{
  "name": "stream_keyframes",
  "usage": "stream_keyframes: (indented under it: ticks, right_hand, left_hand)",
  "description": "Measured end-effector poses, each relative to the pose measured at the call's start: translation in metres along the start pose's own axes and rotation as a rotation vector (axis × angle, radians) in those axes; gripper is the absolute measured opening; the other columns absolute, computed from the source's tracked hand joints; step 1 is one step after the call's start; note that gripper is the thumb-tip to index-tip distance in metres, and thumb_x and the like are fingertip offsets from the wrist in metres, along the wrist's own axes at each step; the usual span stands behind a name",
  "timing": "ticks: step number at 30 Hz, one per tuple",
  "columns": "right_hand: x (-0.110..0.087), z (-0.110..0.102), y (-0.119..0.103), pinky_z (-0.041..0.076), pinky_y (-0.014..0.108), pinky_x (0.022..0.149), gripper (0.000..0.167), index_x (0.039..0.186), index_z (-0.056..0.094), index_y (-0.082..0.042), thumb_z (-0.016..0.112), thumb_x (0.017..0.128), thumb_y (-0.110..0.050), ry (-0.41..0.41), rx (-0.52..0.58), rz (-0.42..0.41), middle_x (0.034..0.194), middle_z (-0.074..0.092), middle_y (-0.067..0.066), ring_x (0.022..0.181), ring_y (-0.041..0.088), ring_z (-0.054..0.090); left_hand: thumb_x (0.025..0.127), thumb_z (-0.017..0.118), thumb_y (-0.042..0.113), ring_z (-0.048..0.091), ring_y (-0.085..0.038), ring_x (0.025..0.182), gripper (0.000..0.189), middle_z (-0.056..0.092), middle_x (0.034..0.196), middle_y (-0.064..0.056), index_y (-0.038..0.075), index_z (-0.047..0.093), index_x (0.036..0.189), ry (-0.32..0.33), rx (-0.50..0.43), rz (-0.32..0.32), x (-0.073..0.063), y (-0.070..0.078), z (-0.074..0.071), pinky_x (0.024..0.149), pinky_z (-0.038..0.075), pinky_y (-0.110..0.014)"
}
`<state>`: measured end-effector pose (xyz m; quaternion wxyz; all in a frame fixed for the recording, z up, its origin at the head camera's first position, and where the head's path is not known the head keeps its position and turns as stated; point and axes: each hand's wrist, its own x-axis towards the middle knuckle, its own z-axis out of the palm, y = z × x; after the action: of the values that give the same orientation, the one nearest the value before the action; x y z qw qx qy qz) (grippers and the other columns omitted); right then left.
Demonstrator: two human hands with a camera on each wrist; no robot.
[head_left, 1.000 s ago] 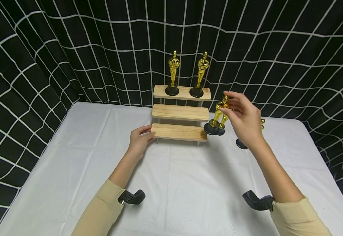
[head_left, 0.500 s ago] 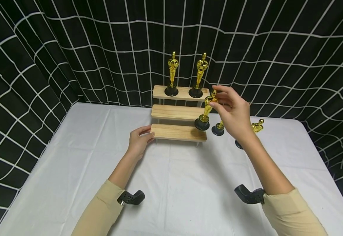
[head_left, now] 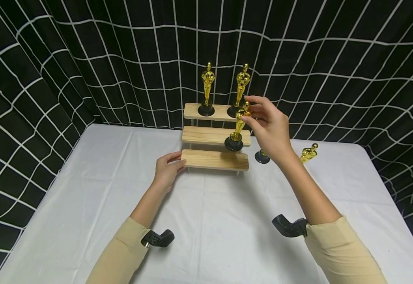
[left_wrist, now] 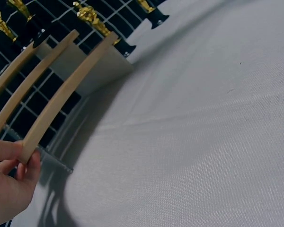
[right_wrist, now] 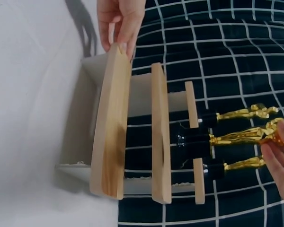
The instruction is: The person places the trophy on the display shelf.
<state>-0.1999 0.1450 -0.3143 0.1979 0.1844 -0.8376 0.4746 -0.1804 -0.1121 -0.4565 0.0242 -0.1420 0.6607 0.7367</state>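
A three-tier wooden display stand with white supports is on the cloth-covered table. My left hand pinches the left end of its lowest step; the left wrist view shows thumb and fingers round the board's end. My right hand pinches a gold figure trophy by its upper body. That trophy leans slightly, its black base close over the right part of the middle step, as the right wrist view also shows. On the top step stand two similar trophies, the left one in full view and the right one partly covered.
Right of the stand, another trophy shows only its base and lower legs past my right hand. Farther right, a trophy is partly hidden by my forearm. A black curtain with white grid lines hangs behind the white-covered table.
My right hand has carried the trophy left and upward in the head view, from beside the stand to over the middle step. My left hand has stayed at the lowest step.
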Motion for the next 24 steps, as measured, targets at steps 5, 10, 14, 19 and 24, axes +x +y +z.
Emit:
stream_keyframes:
  ticks: [5,10,14,19,24]
  right_hand:
    - [0.005,0.006,-0.001,0.055,0.003,0.081,0.042,0.138,0.063,0.001,0.073,0.097,0.005,0.003,0.002,0.001,0.118,0.073,0.024,0.108,0.032,0.072]
    - [0.009,0.012,-0.002,0.057,0.006,0.082,0.043,0.138,0.064,0.0,0.074,0.097,0.003,-0.007,0.004,0.004,0.118,0.073,0.023,0.109,0.032,0.072]
    - [0.011,0.016,0.0,0.062,0.012,0.085,0.043,0.138,0.064,-0.001,0.075,0.097,0.001,-0.015,0.013,0.003,0.117,0.073,0.022,0.109,0.031,0.072]
    - [0.017,0.024,-0.001,0.067,0.032,0.091,0.043,0.138,0.064,-0.002,0.075,0.097,0.0,-0.021,0.015,0.003,0.116,0.073,0.021,0.109,0.031,0.072]
    - [0.023,0.031,-0.003,0.067,0.042,0.093,0.043,0.138,0.064,-0.002,0.075,0.097,0.0,-0.032,0.03,-0.007,0.117,0.073,0.021,0.107,0.031,0.071]
  left_hand:
    - [0.098,0.063,-0.014,0.064,-0.017,0.094,0.04,0.053,0.131,-0.025,-0.014,0.059,0.138,-0.004,0.0,0.006,0.0,0.0,0.0,0.089,0.064,-0.015]
    - [0.097,0.063,-0.014,0.064,-0.015,0.093,0.04,0.054,0.13,-0.025,-0.015,0.059,0.137,0.0,-0.008,0.01,0.0,-0.001,0.0,0.088,0.064,-0.015]
    - [0.098,0.063,-0.013,0.064,-0.016,0.094,0.04,0.053,0.131,-0.025,-0.014,0.059,0.138,-0.001,-0.002,0.012,0.0,-0.001,0.0,0.088,0.064,-0.015]
    - [0.097,0.064,-0.014,0.065,-0.017,0.094,0.04,0.054,0.131,-0.026,-0.013,0.06,0.137,0.007,-0.002,0.003,0.0,-0.001,0.001,0.087,0.065,-0.015]
    - [0.097,0.064,-0.013,0.065,-0.017,0.093,0.04,0.055,0.13,-0.025,-0.014,0.06,0.137,0.01,-0.001,0.003,0.001,-0.001,0.0,0.087,0.065,-0.015]
